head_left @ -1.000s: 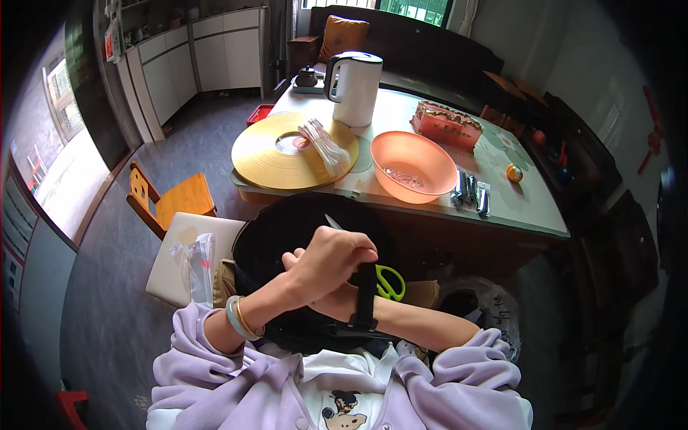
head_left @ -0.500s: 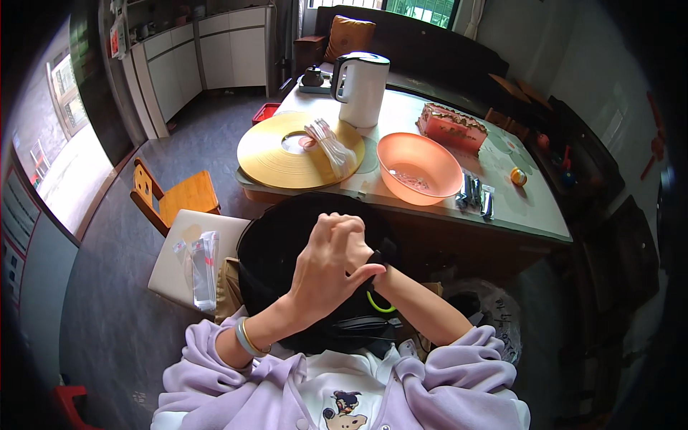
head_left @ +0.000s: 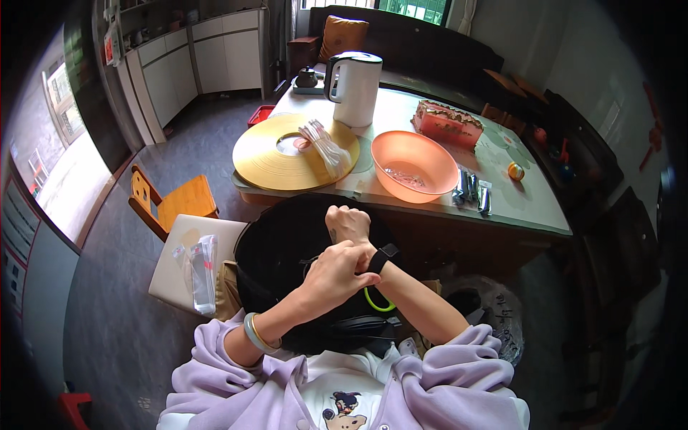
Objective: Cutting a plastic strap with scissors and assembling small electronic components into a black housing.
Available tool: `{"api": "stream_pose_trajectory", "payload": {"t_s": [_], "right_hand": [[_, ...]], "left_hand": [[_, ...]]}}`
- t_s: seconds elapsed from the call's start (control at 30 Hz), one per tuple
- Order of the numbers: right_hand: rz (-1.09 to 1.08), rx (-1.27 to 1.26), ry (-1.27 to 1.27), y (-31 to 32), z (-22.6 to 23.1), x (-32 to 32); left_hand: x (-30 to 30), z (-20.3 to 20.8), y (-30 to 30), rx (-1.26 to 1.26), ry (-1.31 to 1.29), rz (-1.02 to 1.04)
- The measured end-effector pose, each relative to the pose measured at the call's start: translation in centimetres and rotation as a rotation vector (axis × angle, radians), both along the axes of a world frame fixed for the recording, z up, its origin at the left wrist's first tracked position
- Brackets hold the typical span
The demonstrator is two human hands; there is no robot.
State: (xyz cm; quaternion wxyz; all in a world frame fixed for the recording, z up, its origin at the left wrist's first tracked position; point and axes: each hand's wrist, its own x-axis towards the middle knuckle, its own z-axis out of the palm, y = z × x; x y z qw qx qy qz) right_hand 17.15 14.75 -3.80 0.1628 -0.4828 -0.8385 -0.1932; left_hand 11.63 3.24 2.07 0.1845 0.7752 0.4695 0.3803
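My left hand (head_left: 331,276), with a pale bangle (head_left: 254,333) on its wrist, is wrapped round my right wrist, its thumb near the black watch (head_left: 385,256). My right hand (head_left: 350,226) is held out beyond it, fingers curled into a fist with nothing visible in them. Both are above a large black fabric-like thing (head_left: 276,251) in front of me. A yellow-green loop (head_left: 378,301) shows under my wrists; the rest of it is hidden.
Ahead, a table (head_left: 401,107) bears a wide gold reel (head_left: 261,165) with a white bundle (head_left: 324,147) on it, an orange basin (head_left: 416,165), a kettle (head_left: 356,89) and small black packets (head_left: 473,192). Clear plastic sleeves (head_left: 204,276) lie on a stool (head_left: 168,269) at left.
My left hand has drawn back toward me, off the back of my right hand and onto its wrist. The right fist and watch now show more fully.
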Motion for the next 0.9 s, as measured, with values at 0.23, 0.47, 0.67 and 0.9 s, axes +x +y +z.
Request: {"api": "stream_pose_trajectory", "payload": {"t_s": [0.23,0.47,0.67,0.9], "right_hand": [[0.240,-0.371,0.257,-1.5,2.3,0.6],[0.431,-0.542,0.355,-2.9,1.7,0.3],[0.569,-0.615,0.637,-4.4,0.1,0.8],[0.536,-0.790,0.507,-6.6,2.4,3.9]], "left_hand": [[-1.7,0.5,-0.7,-0.714,-0.779,-0.202],[-1.8,-1.0,-1.3,-0.130,-0.231,0.044],[-1.0,-1.4,-1.2,0.312,-0.272,0.319],[-0.3,-1.7,-0.6,0.281,-0.393,0.438]]}}
